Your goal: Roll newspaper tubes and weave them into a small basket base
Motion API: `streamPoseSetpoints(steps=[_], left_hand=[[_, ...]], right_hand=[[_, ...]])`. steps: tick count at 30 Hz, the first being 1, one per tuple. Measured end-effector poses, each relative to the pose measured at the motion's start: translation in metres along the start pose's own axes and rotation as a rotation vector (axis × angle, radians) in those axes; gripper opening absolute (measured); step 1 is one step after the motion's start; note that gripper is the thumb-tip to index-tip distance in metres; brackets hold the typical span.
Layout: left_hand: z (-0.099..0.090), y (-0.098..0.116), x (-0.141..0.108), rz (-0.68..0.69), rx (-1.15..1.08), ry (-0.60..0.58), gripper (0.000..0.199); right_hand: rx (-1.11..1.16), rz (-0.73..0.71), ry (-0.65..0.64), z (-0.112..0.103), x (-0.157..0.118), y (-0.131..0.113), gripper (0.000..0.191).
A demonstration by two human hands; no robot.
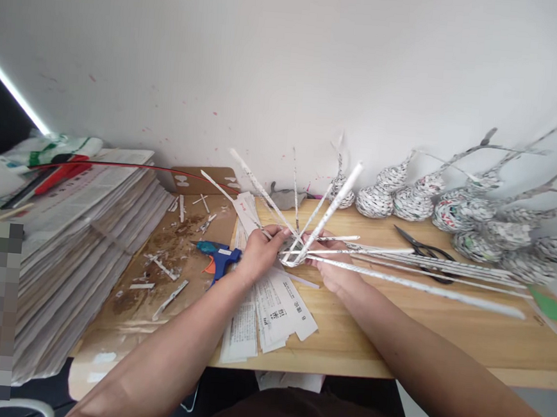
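A small weaving of rolled newspaper tubes (292,258) is between my hands above the table, its long tubes fanning up and out to the right. My left hand (264,251) grips its left side, thumb on top. On the opposite side, my right hand (336,264) is closed around the edge, with its fingers partly hidden behind the tubes. Beneath the weaving lie printed newspaper strips (275,311). A blue glue gun (224,255) rests just left of my left hand. Several loose paper tubes (471,270) extend along the table past my right hand.
Black scissors (422,249) lie behind the loose tubes. Several woven gourd shapes (375,200) line the wall at the right. A tall stack of newspapers (88,238) stands at the left. Paper scraps (162,267) litter the stained brown board (120,315).
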State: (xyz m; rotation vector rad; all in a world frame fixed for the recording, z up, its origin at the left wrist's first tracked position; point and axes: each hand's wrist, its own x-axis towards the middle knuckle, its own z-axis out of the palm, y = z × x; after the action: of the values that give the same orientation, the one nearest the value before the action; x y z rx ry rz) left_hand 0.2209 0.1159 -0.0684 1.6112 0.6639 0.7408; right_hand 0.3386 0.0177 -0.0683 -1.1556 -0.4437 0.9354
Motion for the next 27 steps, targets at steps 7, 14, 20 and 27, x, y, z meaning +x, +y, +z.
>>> streamPoseSetpoints(steps=[7,14,20,27], left_hand=[[-0.01,0.015,0.002,-0.169,-0.266,-0.003,0.04],[-0.015,0.011,0.009,-0.268,-0.296,0.032,0.04],[-0.016,0.013,0.005,-0.316,-0.217,-0.201,0.041],[-0.021,0.008,0.009,-0.351,-0.108,-0.176,0.03]], right_hand=[[0.009,0.086,0.018,-0.012,0.012,-0.015,0.027],[-0.027,0.119,-0.027,-0.017,0.016,-0.018,0.027],[-0.085,0.133,-0.102,-0.021,0.016,-0.02,0.03],[-0.263,0.024,-0.084,-0.019,0.013,-0.02,0.027]])
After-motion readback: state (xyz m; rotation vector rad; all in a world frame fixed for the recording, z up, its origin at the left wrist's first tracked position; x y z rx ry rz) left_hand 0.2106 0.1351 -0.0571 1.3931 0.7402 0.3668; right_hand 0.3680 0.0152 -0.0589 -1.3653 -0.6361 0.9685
